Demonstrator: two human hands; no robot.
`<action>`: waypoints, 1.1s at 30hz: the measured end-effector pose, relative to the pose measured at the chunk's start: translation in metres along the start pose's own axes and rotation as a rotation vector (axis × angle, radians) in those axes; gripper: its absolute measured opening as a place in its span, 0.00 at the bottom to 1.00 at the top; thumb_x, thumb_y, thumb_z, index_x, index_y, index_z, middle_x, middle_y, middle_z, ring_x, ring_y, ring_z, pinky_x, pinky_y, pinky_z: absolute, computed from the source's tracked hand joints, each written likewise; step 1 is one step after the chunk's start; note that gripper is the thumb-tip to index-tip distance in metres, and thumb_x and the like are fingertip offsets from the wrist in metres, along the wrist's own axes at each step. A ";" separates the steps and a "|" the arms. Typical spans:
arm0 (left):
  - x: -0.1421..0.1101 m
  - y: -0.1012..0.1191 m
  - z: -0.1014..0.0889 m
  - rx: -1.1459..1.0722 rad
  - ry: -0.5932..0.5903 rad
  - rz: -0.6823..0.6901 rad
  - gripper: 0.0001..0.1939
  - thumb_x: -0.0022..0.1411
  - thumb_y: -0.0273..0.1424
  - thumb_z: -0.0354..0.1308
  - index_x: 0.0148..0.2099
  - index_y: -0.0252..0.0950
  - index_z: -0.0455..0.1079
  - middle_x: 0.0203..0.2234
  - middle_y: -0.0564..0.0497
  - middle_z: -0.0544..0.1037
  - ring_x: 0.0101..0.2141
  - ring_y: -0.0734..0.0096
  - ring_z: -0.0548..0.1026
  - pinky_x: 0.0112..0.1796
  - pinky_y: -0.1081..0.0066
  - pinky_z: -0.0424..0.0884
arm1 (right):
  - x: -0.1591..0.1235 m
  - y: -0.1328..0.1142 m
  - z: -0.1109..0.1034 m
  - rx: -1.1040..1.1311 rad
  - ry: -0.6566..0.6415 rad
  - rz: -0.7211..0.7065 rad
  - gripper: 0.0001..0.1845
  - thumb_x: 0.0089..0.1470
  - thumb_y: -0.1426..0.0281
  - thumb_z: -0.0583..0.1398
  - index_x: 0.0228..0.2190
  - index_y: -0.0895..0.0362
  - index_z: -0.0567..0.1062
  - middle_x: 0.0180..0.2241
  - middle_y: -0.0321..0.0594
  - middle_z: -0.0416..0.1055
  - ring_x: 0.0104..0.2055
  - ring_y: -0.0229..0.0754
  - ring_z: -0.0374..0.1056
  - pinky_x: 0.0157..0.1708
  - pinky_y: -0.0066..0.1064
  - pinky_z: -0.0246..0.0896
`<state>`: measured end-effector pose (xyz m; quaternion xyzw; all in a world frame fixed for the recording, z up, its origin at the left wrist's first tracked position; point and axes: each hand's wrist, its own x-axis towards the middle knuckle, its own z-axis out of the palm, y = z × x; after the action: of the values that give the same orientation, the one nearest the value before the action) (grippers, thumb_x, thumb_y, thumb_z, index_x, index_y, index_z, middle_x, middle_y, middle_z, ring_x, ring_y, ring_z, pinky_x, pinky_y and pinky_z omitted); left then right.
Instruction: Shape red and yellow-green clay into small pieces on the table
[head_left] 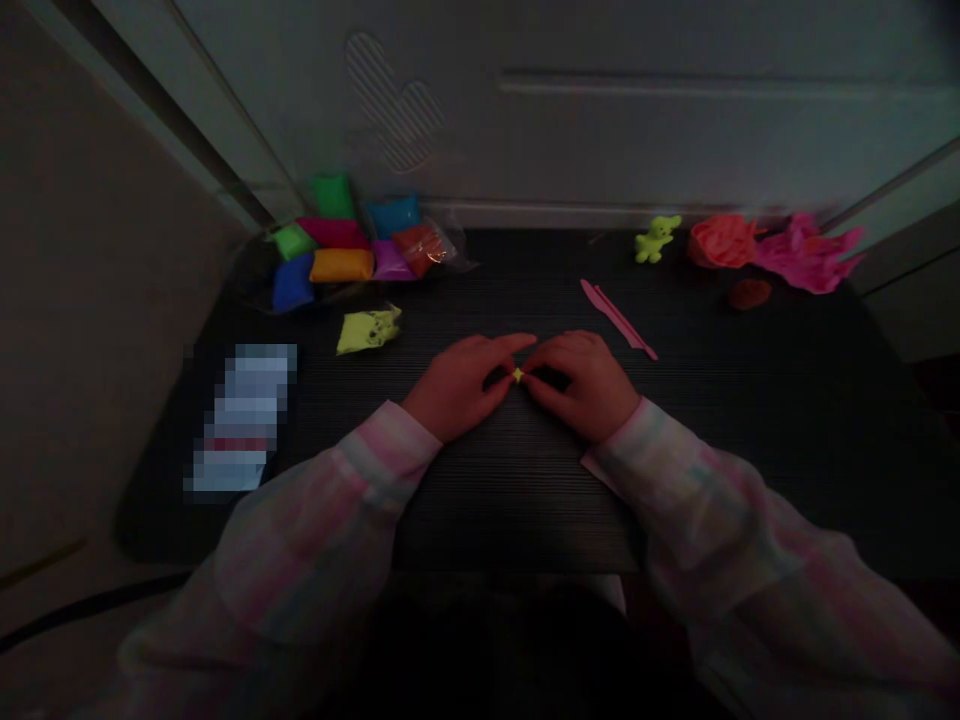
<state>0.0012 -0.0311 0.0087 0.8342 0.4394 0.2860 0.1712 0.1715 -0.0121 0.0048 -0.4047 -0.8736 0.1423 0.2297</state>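
A tiny piece of yellow modelling clay [517, 375] is pinched between the fingertips of both hands above the middle of the dark table. My left hand [469, 383] grips it from the left, thumb and fingers closed, with one finger stretched over the top. From the right, my right hand [583, 382] pinches the same piece between thumb and fingers. Beyond the right hand lie pink plastic modelling tools [615, 318], side by side. An opened yellow clay packet [367, 330] lies past the left hand. A small yellow bear figure [655, 240] stands at the back right.
Clear plastic holds several coloured clay packets [341, 265] at the back left. A blurred-out phone-like screen [244, 418] lies at the left. Crumpled orange [724, 242] and pink [814, 255] material and a reddish-brown lump [750, 293] sit back right. A pale panel [637, 140] rises behind the table [517, 500].
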 end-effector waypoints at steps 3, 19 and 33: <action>0.000 0.000 0.000 -0.013 -0.002 -0.010 0.21 0.52 0.23 0.51 0.50 0.35 0.58 0.30 0.55 0.73 0.35 0.76 0.69 0.40 0.73 0.64 | 0.000 0.000 0.000 -0.006 0.001 0.002 0.04 0.45 0.69 0.55 0.26 0.55 0.70 0.30 0.35 0.70 0.36 0.40 0.64 0.42 0.37 0.49; 0.000 -0.003 0.001 -0.100 -0.020 -0.080 0.23 0.51 0.24 0.52 0.51 0.34 0.56 0.31 0.55 0.73 0.35 0.77 0.69 0.39 0.73 0.64 | 0.000 0.002 -0.001 -0.012 -0.038 0.015 0.06 0.45 0.67 0.56 0.28 0.54 0.71 0.32 0.35 0.70 0.37 0.42 0.63 0.42 0.39 0.48; 0.001 0.000 0.001 -0.089 -0.016 -0.107 0.22 0.51 0.23 0.52 0.50 0.36 0.57 0.30 0.55 0.72 0.33 0.77 0.69 0.37 0.74 0.64 | 0.000 0.001 -0.001 -0.004 -0.037 0.023 0.05 0.44 0.68 0.56 0.28 0.55 0.70 0.32 0.36 0.71 0.38 0.42 0.64 0.44 0.39 0.47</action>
<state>0.0025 -0.0299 0.0078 0.8034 0.4687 0.2892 0.2265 0.1730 -0.0116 0.0056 -0.4123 -0.8734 0.1506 0.2109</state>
